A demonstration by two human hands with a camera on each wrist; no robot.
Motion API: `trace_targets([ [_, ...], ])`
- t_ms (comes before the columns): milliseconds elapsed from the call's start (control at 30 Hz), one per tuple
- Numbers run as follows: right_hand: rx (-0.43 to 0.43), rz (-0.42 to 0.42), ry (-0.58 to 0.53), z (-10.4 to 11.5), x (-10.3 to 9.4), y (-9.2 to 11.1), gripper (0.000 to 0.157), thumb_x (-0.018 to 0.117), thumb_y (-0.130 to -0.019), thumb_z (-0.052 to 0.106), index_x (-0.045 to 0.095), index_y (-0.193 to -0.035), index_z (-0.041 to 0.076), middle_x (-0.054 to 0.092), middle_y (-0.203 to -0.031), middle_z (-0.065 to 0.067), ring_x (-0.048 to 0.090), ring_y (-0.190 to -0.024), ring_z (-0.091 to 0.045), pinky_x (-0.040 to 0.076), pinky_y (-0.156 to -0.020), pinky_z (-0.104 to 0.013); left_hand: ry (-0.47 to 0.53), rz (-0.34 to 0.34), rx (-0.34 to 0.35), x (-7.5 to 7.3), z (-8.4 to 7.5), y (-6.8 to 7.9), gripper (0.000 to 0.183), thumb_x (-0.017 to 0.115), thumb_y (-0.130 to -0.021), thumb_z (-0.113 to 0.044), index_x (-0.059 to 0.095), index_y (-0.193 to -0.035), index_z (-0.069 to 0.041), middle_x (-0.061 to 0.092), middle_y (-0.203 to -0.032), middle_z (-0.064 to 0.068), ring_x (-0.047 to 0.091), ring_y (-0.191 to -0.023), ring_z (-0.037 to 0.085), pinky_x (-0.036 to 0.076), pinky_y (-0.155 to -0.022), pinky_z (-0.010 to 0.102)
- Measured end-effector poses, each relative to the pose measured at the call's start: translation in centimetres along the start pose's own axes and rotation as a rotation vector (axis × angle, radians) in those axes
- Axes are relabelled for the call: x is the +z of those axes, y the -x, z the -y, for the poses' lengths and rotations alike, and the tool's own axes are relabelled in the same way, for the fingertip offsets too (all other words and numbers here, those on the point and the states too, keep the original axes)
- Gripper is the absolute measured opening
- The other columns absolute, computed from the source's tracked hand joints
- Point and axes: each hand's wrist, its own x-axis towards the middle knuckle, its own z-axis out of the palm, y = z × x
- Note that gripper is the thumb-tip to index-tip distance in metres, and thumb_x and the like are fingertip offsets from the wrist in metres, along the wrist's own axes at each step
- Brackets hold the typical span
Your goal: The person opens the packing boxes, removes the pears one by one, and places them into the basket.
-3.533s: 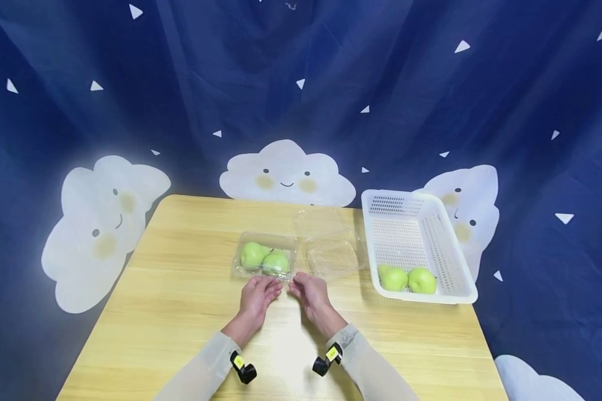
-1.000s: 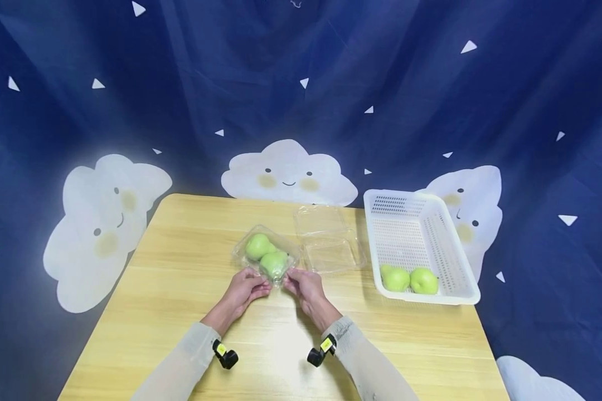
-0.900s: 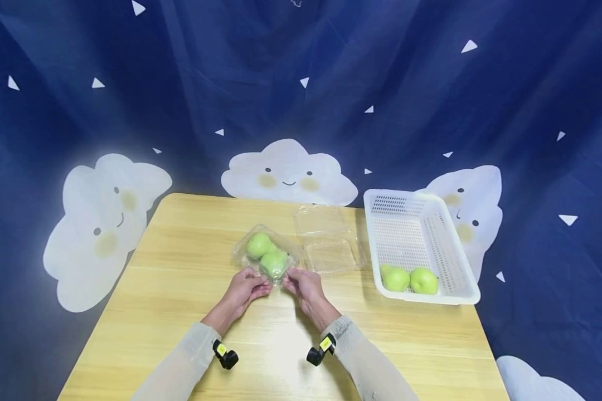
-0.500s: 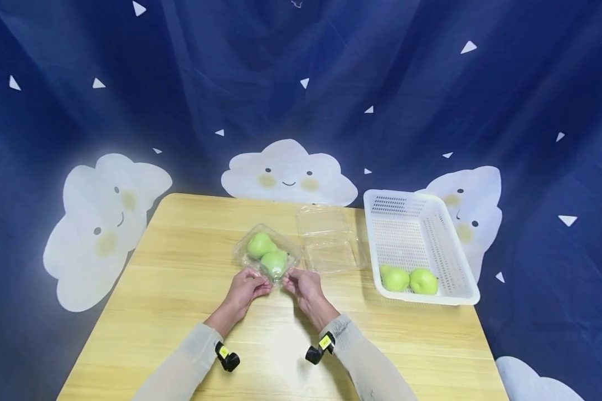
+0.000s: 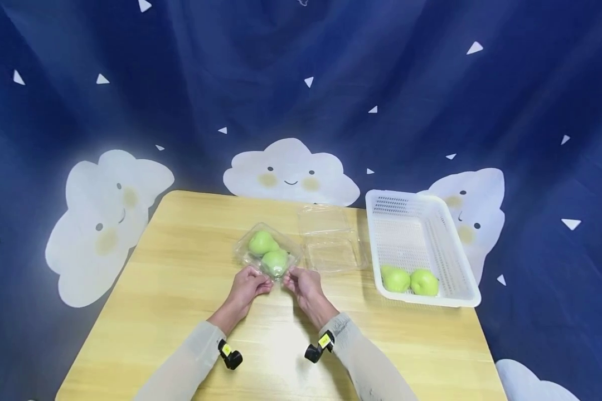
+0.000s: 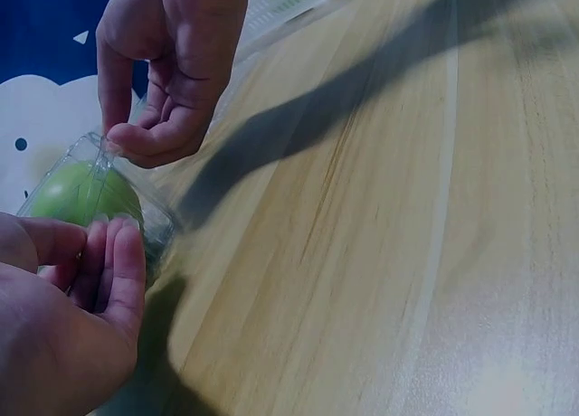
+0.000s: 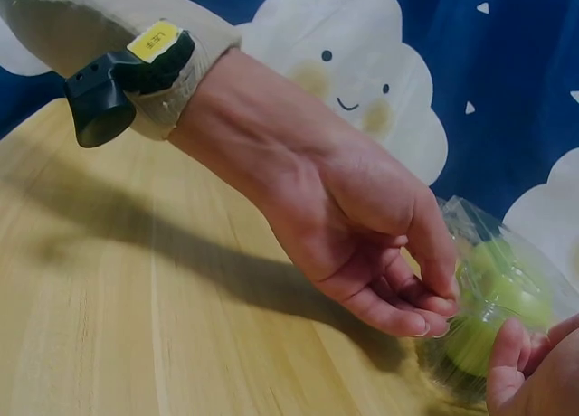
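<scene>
Two green pears (image 5: 262, 243) lie inside a clear plastic clamshell box (image 5: 244, 252), its lid over them and one corner turned toward me. My left hand (image 5: 246, 287) pinches the box's edge left of that near corner between thumb and fingers. On the other side of the corner, my right hand (image 5: 306, 287) pinches the edge. The left wrist view has the right hand (image 6: 176, 63) above the left hand (image 6: 72, 316), a pear (image 6: 86, 194) showing behind the plastic. In the right wrist view the left hand's (image 7: 344, 222) thumb and fingertips meet at the box.
An opened clear clamshell box (image 5: 331, 253) lies right of the filled one. Farther right, a white perforated basket (image 5: 446, 250) holds two green pears (image 5: 423, 282) at its near end. The wooden table (image 5: 180, 267) meets a blue curtain (image 5: 261, 67) at the back.
Over the last few seconds the filled box has turned from square-on to corner-forward, and the fingers have come onto its near edges. In the last second the hands hardly move.
</scene>
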Motion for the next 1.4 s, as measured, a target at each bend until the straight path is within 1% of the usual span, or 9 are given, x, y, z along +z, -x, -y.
trace_targets([
  [133, -0.01, 0.0, -0.005, -0.05, 0.07, -0.12, 0.008, 0.057, -0.097, -0.004, 0.065, -0.095, -0.005, 0.063, -0.072, -0.003, 0.06, -0.061, -0.009, 0.057, -0.058, -0.018, -0.008, -0.011, -0.01, 0.21, -0.19, -0.1, 0.012, 0.06, -0.095, 0.005, 0.049, -0.093, 0.001, 0.074, -0.086, 0.011, 0.074, -0.078, 0.018, 0.065, -0.079, 0.03],
  [333, 0.011, -0.019, 0.013, -0.15, 0.05, -0.37, 0.008, 0.056, -0.098, -0.003, 0.064, -0.096, -0.004, 0.063, -0.072, -0.003, 0.061, -0.061, -0.008, 0.057, -0.058, -0.018, -0.016, -0.025, -0.018, 0.43, -0.38, 0.07, 0.014, 0.06, -0.095, 0.006, 0.048, -0.091, 0.0, 0.073, -0.083, 0.009, 0.073, -0.076, 0.017, 0.064, -0.075, 0.029],
  [600, 0.016, -0.022, 0.019, -0.16, -0.07, -0.17, 0.011, 0.057, -0.098, -0.003, 0.065, -0.103, -0.008, 0.064, -0.073, -0.004, 0.062, -0.061, -0.009, 0.059, -0.061, -0.018, -0.03, -0.021, -0.001, 0.48, -0.29, 0.09, 0.013, 0.062, -0.094, 0.005, 0.05, -0.091, 0.0, 0.073, -0.083, 0.009, 0.073, -0.075, 0.016, 0.064, -0.075, 0.027],
  [900, 0.05, -0.032, 0.021, 0.19, 0.05, -0.05, 0.01, 0.056, -0.099, -0.001, 0.064, -0.101, -0.006, 0.064, -0.074, -0.004, 0.062, -0.061, -0.009, 0.059, -0.06, -0.018, -0.042, -0.033, -0.001, 0.71, -0.33, 0.05, 0.013, 0.06, -0.094, 0.007, 0.05, -0.09, -0.001, 0.071, -0.083, 0.008, 0.072, -0.075, 0.015, 0.064, -0.076, 0.027],
  [1133, 0.058, -0.016, 0.016, 0.39, 0.01, 0.15, 0.01, 0.056, -0.099, 0.0, 0.064, -0.101, -0.004, 0.064, -0.076, -0.004, 0.063, -0.064, -0.009, 0.059, -0.062, -0.018, -0.032, -0.028, 0.033, 0.74, -0.35, -0.04, 0.013, 0.059, -0.093, 0.008, 0.049, -0.09, -0.001, 0.072, -0.08, 0.008, 0.073, -0.075, 0.016, 0.065, -0.076, 0.028],
  [1200, 0.061, -0.008, 0.01, 0.39, -0.01, 0.08, 0.009, 0.056, -0.099, 0.0, 0.064, -0.101, -0.004, 0.064, -0.076, -0.004, 0.063, -0.063, -0.009, 0.06, -0.063, -0.018, -0.036, -0.037, 0.03, 0.82, -0.44, 0.03, 0.014, 0.06, -0.093, 0.008, 0.05, -0.09, -0.001, 0.073, -0.081, 0.009, 0.073, -0.075, 0.016, 0.065, -0.077, 0.029],
  [1300, 0.062, 0.003, 0.014, 0.23, -0.15, 0.02, 0.015, 0.058, -0.097, 0.0, 0.064, -0.108, -0.009, 0.066, -0.077, -0.004, 0.064, -0.064, -0.009, 0.061, -0.065, -0.019, -0.044, -0.037, 0.024, 0.83, -0.45, 0.15, 0.014, 0.062, -0.094, 0.006, 0.05, -0.092, 0.0, 0.074, -0.083, 0.01, 0.073, -0.076, 0.016, 0.065, -0.077, 0.03],
  [1400, 0.058, 0.007, 0.02, -0.11, -0.26, 0.12, 0.026, 0.063, -0.094, -0.001, 0.064, -0.117, -0.013, 0.07, -0.08, -0.007, 0.068, -0.066, -0.011, 0.062, -0.07, -0.021, -0.038, -0.039, 0.007, 0.58, -0.26, 0.01, 0.014, 0.063, -0.095, 0.005, 0.05, -0.094, 0.0, 0.074, -0.083, 0.01, 0.074, -0.076, 0.016, 0.065, -0.075, 0.029],
])
